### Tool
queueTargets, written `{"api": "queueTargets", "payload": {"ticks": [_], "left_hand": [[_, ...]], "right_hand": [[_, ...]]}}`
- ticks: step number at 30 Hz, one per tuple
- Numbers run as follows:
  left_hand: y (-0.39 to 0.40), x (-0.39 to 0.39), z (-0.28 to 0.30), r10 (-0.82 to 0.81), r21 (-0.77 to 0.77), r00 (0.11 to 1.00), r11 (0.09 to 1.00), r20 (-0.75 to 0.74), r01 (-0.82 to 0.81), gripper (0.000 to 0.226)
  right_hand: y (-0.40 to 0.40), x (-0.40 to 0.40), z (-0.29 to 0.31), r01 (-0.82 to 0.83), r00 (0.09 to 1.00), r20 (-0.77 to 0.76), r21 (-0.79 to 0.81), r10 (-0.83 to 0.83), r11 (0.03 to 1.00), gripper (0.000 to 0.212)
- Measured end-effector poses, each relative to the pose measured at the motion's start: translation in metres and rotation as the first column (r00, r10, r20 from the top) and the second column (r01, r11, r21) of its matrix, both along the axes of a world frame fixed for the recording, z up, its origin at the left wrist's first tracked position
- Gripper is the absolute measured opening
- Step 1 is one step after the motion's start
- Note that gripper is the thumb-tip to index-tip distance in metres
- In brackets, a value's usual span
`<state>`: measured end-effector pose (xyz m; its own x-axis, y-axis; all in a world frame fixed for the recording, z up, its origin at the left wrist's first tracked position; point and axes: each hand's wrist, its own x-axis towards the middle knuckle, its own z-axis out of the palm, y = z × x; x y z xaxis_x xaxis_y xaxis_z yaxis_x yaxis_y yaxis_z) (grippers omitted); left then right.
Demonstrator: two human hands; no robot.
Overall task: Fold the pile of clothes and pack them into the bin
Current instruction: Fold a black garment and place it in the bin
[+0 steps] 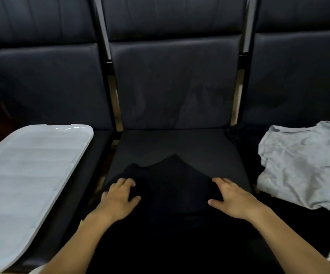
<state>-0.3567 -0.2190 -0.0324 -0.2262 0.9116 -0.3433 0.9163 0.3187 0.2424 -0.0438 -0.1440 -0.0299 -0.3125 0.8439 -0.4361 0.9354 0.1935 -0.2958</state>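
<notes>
A black garment (pixel 172 184) lies on the middle seat of a dark bench, its far edge rising to a point. My left hand (pixel 118 196) rests on the garment's left part, fingers spread and slightly bent. My right hand (pixel 231 196) lies on its right part with the fingers stretched out flat. On the left seat stands a white plastic bin (pixel 27 175); its ribbed translucent top faces me. A crumpled light grey T-shirt (pixel 302 165) lies on the right seat, on top of more dark cloth.
The dark padded bench (pixel 176 143) has three seats with upright backrests behind them. Metal frame bars (pixel 116 107) run between the seats. The far half of the middle seat is bare cushion.
</notes>
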Motion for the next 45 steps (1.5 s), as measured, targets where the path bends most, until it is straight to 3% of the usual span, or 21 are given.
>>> {"api": "queueTargets", "payload": {"ticks": [5, 7, 9, 12, 14, 17, 19, 22, 25, 27, 29, 33, 35, 38, 41, 43, 45], "left_hand": [[0.029, 0.003, -0.011, -0.162, 0.008, 0.986, 0.987, -0.041, 0.162, 0.065], [0.035, 0.003, -0.014, -0.214, 0.007, 0.975, 0.977, -0.063, 0.215, 0.072], [0.038, 0.01, -0.014, -0.322, 0.069, 0.946, 0.944, -0.029, 0.323, 0.08], [0.035, 0.042, 0.008, -0.567, 0.336, 0.807, 0.802, 0.167, 0.494, 0.088], [0.033, 0.056, 0.024, -0.624, 0.476, 0.724, 0.753, 0.294, 0.455, 0.068], [0.031, 0.049, 0.042, -0.513, 0.459, 0.713, 0.838, 0.478, 0.294, 0.028], [0.032, 0.034, 0.043, -0.449, 0.4, 0.786, 0.872, 0.425, 0.282, 0.026], [0.032, 0.008, 0.038, -0.367, 0.364, 0.914, 0.886, 0.173, 0.287, 0.032], [0.027, -0.013, 0.041, -0.244, 0.471, 0.97, 0.857, 0.013, 0.21, 0.039], [0.024, -0.023, 0.046, -0.175, 0.53, 0.984, 0.836, 0.02, 0.138, 0.04], [0.022, -0.029, 0.05, -0.085, 0.586, 0.988, 0.81, 0.128, -0.007, 0.034], [0.02, -0.035, 0.058, 0.127, 0.595, 0.908, 0.718, 0.399, -0.362, 0.026], [0.019, -0.037, 0.06, 0.221, 0.521, 0.855, 0.713, 0.469, -0.469, 0.031], [0.018, -0.037, 0.06, 0.319, 0.387, 0.791, 0.738, 0.522, -0.553, 0.037], [0.017, -0.029, 0.064, 0.253, 0.356, 0.759, 0.765, 0.6, -0.536, 0.022], [0.015, -0.023, 0.07, 0.108, 0.331, 0.642, 0.785, 0.759, -0.524, 0.02], [0.012, -0.018, 0.078, -0.063, 0.322, 0.496, 0.829, 0.866, -0.457, 0.038]], "right_hand": [[0.0, -0.038, 0.003, -0.039, 0.998, 0.054, -0.001, 0.039, 0.999, 0.06], [0.004, -0.046, 0.007, 0.02, 0.998, -0.06, -0.003, -0.02, 1.0, 0.052], [0.008, -0.054, 0.013, 0.042, 0.971, -0.232, -0.043, -0.051, 0.998, 0.029], [0.0, -0.071, 0.031, -0.035, 0.869, -0.494, -0.107, -0.023, 0.994, 0.017], [-0.009, -0.079, 0.047, -0.139, 0.773, -0.634, -0.138, 0.021, 0.981, 0.012], [-0.012, -0.073, 0.062, -0.2, 0.709, -0.704, -0.146, 0.04, 0.969, 0.003], [-0.006, -0.06, 0.063, -0.14, 0.752, -0.658, -0.089, 0.047, 0.986, 0.005], [0.004, -0.033, 0.055, 0.003, 0.866, -0.499, 0.093, 0.044, 0.996, 0.013], [0.01, -0.005, 0.055, 0.118, 0.937, -0.346, 0.219, -0.036, 0.969, 0.015], [0.009, 0.008, 0.06, 0.158, 0.954, -0.288, 0.253, -0.082, 0.955, 0.016], [0.007, 0.02, 0.063, 0.204, 0.952, -0.28, 0.282, -0.123, 0.937, 0.016], [0.007, 0.037, 0.071, 0.336, 0.932, -0.273, 0.404, -0.238, 0.851, 0.019], [0.007, 0.043, 0.075, 0.396, 0.915, -0.263, 0.447, -0.305, 0.802, 0.021], [0.01, 0.052, 0.071, 0.424, 0.901, -0.11, 0.426, -0.42, 0.799, 0.02], [0.014, 0.059, 0.064, 0.449, 0.87, 0.072, 0.293, -0.488, 0.844, 0.024], [0.016, 0.062, 0.064, 0.469, 0.85, 0.116, 0.279, -0.514, 0.838, 0.021], [0.017, 0.065, 0.062, 0.466, 0.845, 0.135, 0.293, -0.518, 0.835, 0.02]]}}
